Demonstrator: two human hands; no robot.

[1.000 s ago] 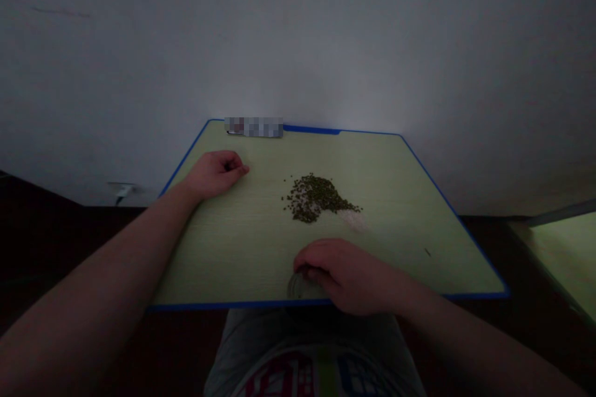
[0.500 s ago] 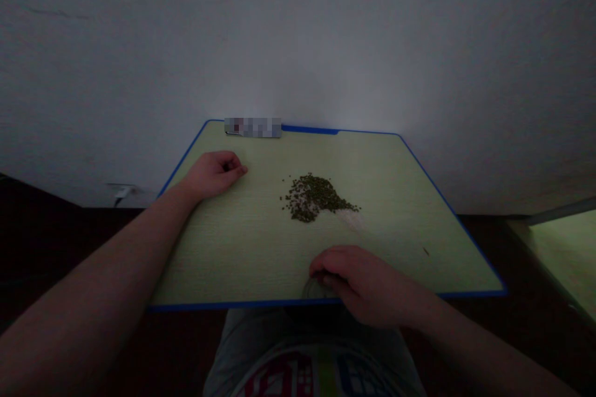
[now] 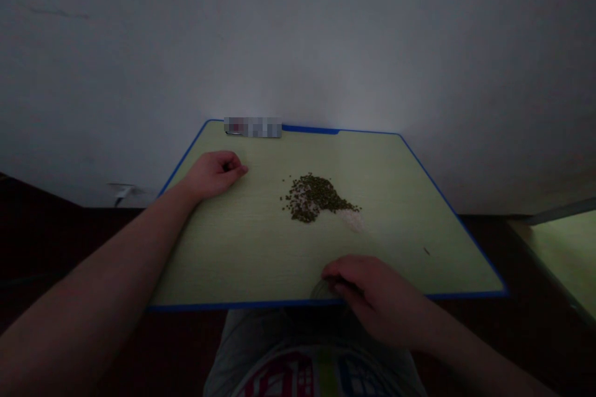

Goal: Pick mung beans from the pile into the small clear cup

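Note:
On the board lies a loose pile of small green beans point(image 3: 328, 194), with pale grains that look like rice point(image 3: 352, 219) at its lower right and mixed in at its left. My left hand point(image 3: 216, 173) rests on the board left of the pile, its fingers curled closed and nothing visible in them. At the front edge my right hand point(image 3: 367, 291) is closed on the rim of a clear round container point(image 3: 321, 289). Most of that container is hidden by the hand, and its depth is hard to make out.
The pale board table point(image 3: 223, 260) has a blue rim and stands against a white wall point(image 3: 298, 43). A flat blurred-out object point(image 3: 253, 128) lies at its back edge. A small dark sliver point(image 3: 426, 250) lies on the right. A plug point(image 3: 121, 192) is at the wall, left.
My right hand has moved slightly right and toward me, with the clear container in it. My left hand and the pile of beans have stayed put.

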